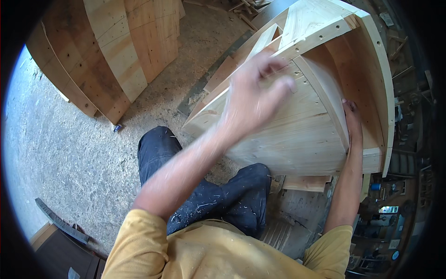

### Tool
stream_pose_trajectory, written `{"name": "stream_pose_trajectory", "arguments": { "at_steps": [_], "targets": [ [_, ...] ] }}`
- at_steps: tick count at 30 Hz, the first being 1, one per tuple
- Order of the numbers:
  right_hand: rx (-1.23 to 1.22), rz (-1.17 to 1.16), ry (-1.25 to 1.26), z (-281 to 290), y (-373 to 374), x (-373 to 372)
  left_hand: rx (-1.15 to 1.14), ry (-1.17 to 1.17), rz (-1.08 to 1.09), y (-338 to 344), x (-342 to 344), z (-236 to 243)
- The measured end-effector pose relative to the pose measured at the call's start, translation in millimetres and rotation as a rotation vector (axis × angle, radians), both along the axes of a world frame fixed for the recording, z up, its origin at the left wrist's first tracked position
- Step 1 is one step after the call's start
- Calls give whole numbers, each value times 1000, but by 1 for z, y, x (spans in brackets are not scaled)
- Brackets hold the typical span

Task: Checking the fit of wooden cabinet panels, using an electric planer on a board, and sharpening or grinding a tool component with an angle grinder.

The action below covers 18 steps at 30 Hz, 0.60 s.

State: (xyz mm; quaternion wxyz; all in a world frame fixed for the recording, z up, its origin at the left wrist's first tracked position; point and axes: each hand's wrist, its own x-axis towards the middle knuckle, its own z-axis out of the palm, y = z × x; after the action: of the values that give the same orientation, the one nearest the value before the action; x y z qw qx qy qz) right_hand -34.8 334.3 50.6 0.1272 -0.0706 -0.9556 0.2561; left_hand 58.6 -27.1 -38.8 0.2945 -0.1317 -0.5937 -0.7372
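A pale wooden structure (292, 121) of curved boards, with screw holes along its edges, stands before me. My left hand (260, 93) is raised over its near panel, slightly blurred, thumb and curled fingers apart with nothing visible between them. On the right, my right hand (351, 114) reaches into the hollow beside the curved rib (320, 97), its fingers bent around the edge of a pale board there; part of the grip is hidden.
A large curved plywood form (107, 56) stands on the dusty concrete floor (79, 158) at the upper left. Loose boards (302, 183) lie under the structure. A dark curved object (60, 218) is at the lower left, and cluttered shelving (390, 209) is at the right.
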Motion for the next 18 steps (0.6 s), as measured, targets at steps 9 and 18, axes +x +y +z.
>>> {"name": "stream_pose_trajectory", "arguments": {
  "at_steps": [9, 18],
  "targets": [
    [136, 31, 46, -7, -1, -8, 579, 662, -1222, -15, 94, 57],
    [224, -2, 102, -22, 36, -16, 514, 1024, -1240, -45, 117, 133]
  ]
}}
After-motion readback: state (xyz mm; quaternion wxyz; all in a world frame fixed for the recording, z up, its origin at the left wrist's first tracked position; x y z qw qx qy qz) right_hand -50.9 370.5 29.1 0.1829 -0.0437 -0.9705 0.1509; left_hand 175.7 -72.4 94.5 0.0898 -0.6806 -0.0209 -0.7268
